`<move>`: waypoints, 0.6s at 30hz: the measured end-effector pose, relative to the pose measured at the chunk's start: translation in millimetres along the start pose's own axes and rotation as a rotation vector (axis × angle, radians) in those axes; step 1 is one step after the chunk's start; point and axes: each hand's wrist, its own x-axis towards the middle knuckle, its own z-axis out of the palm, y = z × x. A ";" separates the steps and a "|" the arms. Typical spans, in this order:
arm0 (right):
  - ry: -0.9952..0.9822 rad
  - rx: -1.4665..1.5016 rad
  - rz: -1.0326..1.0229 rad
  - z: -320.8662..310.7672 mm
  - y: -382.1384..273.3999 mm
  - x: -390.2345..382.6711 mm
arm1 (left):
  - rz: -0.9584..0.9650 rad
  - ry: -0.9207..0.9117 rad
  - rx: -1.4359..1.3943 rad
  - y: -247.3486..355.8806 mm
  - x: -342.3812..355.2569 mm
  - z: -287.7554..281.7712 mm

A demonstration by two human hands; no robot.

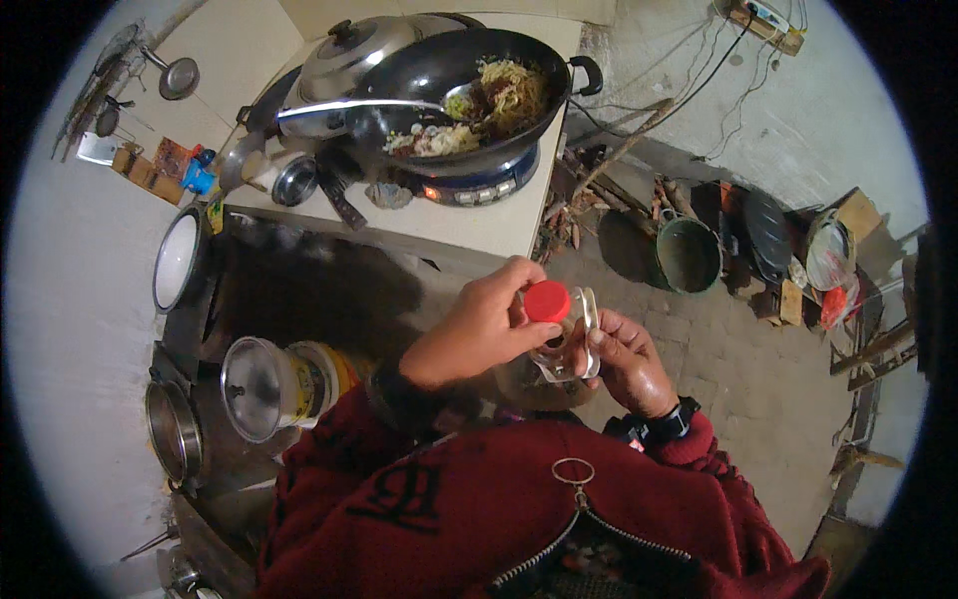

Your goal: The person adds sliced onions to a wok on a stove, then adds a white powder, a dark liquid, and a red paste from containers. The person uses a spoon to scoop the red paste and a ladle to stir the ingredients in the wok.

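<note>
In front of my chest, my left hand (479, 324) pinches a red screw cap (547, 301) between thumb and fingers. Right below the cap is a clear plastic jug (552, 374); I cannot tell whether the two touch. My right hand (629, 364) is closed round the jug's clear handle (589, 324). The jug's lower part blends into the dark background, so its contents are unclear. Beyond my hands, a black wok (399, 85) holds noodles (517, 92) and a pale chopped heap (439, 142). A long-handled metal ladle (369, 103) rests in it.
The wok sits on an electric cooker (479, 187) with a lit red light, on a pale counter (479, 232). A lidded steel pot (359, 55), a cleaver (339, 190) and a small metal bowl (295, 181) are nearby. Buckets (689, 255) and firewood line the right wall.
</note>
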 end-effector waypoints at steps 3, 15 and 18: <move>-0.032 0.010 -0.041 -14.8 -12.3 7.5 | -0.104 0.027 -0.147 -7.0 1.8 -11.1; 0.440 -0.108 -0.305 -26.2 -61.3 33.2 | -0.255 0.369 0.187 -205.1 32.8 -124.6; 0.513 -0.136 -0.366 -18.3 -73.1 43.4 | -0.324 0.443 0.186 -260.1 55.5 -142.0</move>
